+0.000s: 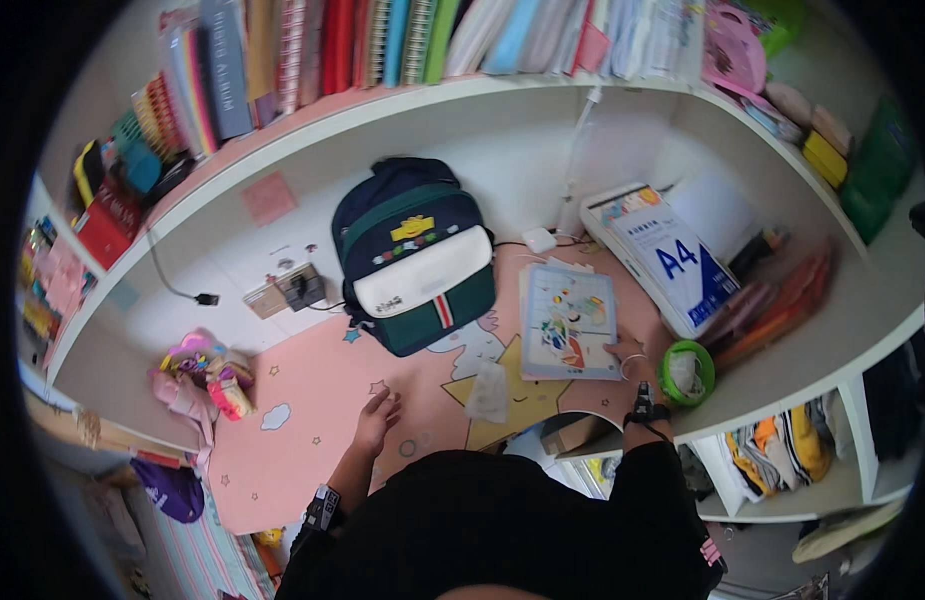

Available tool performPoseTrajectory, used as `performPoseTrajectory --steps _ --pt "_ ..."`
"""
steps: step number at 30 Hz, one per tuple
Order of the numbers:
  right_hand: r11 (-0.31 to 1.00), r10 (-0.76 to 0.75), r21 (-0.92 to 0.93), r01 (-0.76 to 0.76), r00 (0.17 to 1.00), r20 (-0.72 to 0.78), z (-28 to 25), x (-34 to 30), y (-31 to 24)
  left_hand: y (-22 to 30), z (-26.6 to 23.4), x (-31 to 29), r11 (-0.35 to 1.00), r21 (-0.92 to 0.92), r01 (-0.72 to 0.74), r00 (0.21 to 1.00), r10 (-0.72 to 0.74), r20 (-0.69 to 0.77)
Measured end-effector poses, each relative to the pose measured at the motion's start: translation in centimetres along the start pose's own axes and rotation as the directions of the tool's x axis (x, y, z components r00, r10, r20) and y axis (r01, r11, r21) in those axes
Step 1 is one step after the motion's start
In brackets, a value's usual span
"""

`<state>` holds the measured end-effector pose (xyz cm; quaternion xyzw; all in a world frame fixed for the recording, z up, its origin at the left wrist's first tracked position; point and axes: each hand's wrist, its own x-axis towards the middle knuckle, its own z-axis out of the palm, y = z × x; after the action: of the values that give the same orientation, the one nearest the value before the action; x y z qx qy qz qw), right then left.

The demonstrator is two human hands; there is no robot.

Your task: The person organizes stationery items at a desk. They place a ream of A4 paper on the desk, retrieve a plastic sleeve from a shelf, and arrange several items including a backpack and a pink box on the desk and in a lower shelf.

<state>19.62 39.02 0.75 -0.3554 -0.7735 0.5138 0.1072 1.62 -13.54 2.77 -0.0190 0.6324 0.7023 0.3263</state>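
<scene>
A stack of thin picture booklets with an illustrated pale cover lies on the pink desk mat. At its right edge, near the lower corner, my right hand has its fingers closed on the booklets; part of the grip is hidden. My left hand hovers over the mat to the left, fingers loosely bent and apart, holding nothing. A dark blue and green backpack with a white flap leans against the back wall, between and beyond my hands. A small whitish packet lies in front of the backpack.
A green round bin with white contents stands right of my right hand. Behind it are a blue and white paper pack and red-orange folders. Toys sit at the left. Books fill the shelf above; a cable dangles.
</scene>
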Motion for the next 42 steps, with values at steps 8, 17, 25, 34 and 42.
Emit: performPoseTrajectory --steps 8,17,25,34,42 --pt "0.883 0.092 0.451 -0.128 0.991 0.101 5.4 -2.6 2.8 0.5 2.9 0.4 0.999 0.031 0.016 0.992 -0.02 0.127" --pt "0.724 0.072 0.673 -0.151 0.987 0.144 6.6 -10.3 -0.7 0.9 10.4 2.9 0.984 0.076 0.158 0.924 -0.175 0.341" --pt "0.731 0.052 0.668 -0.135 0.988 0.143 7.6 -16.3 -1.4 -0.7 15.1 4.1 0.935 0.008 0.354 0.774 -0.298 0.559" --pt "0.877 -0.125 0.476 0.066 0.988 0.093 10.1 -19.8 -2.6 -1.7 16.2 3.2 0.996 0.013 0.088 0.869 -0.083 0.487" --pt "0.939 0.068 0.326 -0.114 0.986 0.151 7.1 -18.6 -5.6 0.1 14.2 1.7 0.99 0.005 0.144 0.873 -0.13 0.469"
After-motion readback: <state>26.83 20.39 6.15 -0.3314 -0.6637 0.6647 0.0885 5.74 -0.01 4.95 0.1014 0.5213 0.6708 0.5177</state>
